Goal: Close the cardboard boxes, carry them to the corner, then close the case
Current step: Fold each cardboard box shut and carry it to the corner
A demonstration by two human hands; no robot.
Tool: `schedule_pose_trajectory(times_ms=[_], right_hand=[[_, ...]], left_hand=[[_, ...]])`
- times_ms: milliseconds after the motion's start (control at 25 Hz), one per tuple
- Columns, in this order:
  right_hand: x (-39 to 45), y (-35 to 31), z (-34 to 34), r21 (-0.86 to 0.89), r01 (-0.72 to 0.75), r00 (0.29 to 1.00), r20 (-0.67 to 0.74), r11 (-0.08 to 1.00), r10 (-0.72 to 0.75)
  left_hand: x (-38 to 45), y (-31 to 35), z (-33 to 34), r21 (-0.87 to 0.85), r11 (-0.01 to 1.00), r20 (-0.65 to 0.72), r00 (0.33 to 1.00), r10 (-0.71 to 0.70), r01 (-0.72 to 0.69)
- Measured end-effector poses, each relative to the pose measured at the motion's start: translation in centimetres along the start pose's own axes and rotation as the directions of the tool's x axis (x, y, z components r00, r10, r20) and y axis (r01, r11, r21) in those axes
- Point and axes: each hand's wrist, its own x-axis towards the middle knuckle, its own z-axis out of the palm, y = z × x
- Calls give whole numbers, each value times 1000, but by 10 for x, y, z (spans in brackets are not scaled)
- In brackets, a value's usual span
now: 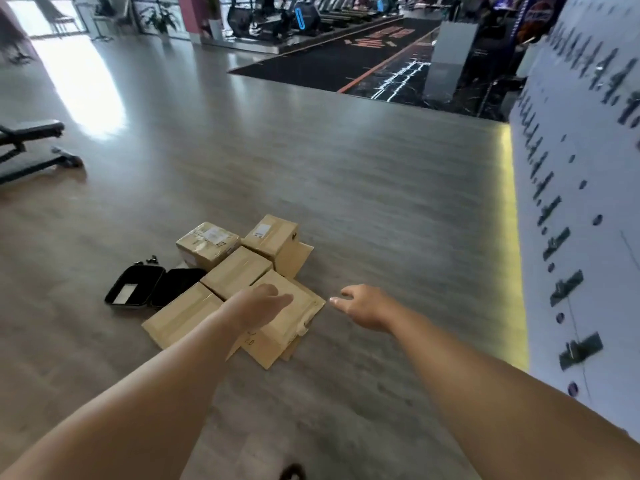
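We're looking down at five cardboard boxes (239, 275) clustered on the grey floor (346, 188), all touching or nearly so. The near box (291, 323) lies tilted, its side flaps splayed out on the floor. The mid box (235, 271) sits just behind it, the left box (180, 317) to its left, and two labelled boxes behind: the far-left box (207, 244) and the far-right box (272, 239), which has a loose flap lying beside it.

Our left hand (258, 306) hovers over the near box, fingers relaxed and loosely spread, gripping nothing; we cannot tell whether it touches the cardboard. Our right hand (363, 304) reaches out just right of the same box, over bare floor, fingers extended and apart, also holding nothing.

The black case (152, 287) lies open on the floor just left of the boxes, both halves flat, its right half against the left box. A few small dark parts (147, 261) lie just behind it.

Off to the left stands a black bench (27, 147). A white wall (581, 202) with dark markings runs along our right. Further back, a dark mat (339, 60) and gym machines (277, 15).
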Motion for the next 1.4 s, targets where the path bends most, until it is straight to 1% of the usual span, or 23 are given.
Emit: schedule_pose_trajectory(times_ms=[40, 160, 240, 360, 440, 600, 680, 760, 800, 880, 960, 1040, 1160, 1280, 1400], right_hand=[[26, 0, -12, -20, 13, 1000, 17, 1000, -13], [113, -9, -50, -63, 56, 997, 60, 996, -53], [174, -22, -72, -80, 85, 993, 84, 993, -78], [248, -46, -97, -122, 114, 985, 144, 986, -96], [300, -65, -111, -146, 158, 970, 210, 977, -125], [390, -97, -122, -165, 241, 933, 312, 956, -181], [425, -104, -119, -187, 270, 923, 330, 944, -198], [476, -103, -116, -197, 332, 890, 390, 923, -237], [503, -100, -113, -205, 364, 874, 413, 909, -257], [560, -96, -104, -219, 434, 830, 475, 874, -293], [610, -89, -90, -226, 522, 760, 562, 823, -327], [648, -76, -75, -217, 574, 701, 628, 790, -337], [698, -45, -45, -204, 604, 637, 704, 770, -314], [743, -17, 0, -223, 631, 603, 744, 743, -288], [785, 5, 59, -237, 646, 604, 739, 725, -297]], left_hand=[[24, 2, -7, 3, 1000, -4, 1000, -26, 26], [102, 5, -33, -84, 992, -50, 994, -94, 89], [159, -1, -49, -87, 991, -89, 990, -112, 104], [221, -11, -72, -114, 980, -100, 980, -173, 161], [258, -19, -88, -144, 964, -101, 965, -241, 225], [312, -39, -110, -238, 913, -119, 923, -366, 331], [330, -46, -112, -225, 906, -126, 912, -391, 358], [362, -52, -107, -227, 882, -129, 885, -447, 413], [377, -54, -102, -259, 852, -127, 859, -497, 454], [408, -57, -88, -385, 747, -113, 776, -621, 542], [435, -56, -66, -478, 644, -93, 694, -713, 597], [459, -49, -37, -547, 554, -46, 638, -769, 628], [493, -47, 15, -586, 458, 18, 576, -817, 668], [521, -68, 74, -619, 349, 77, 497, -864, 703], [546, -104, 140, -622, 275, 114, 433, -894, 733]])
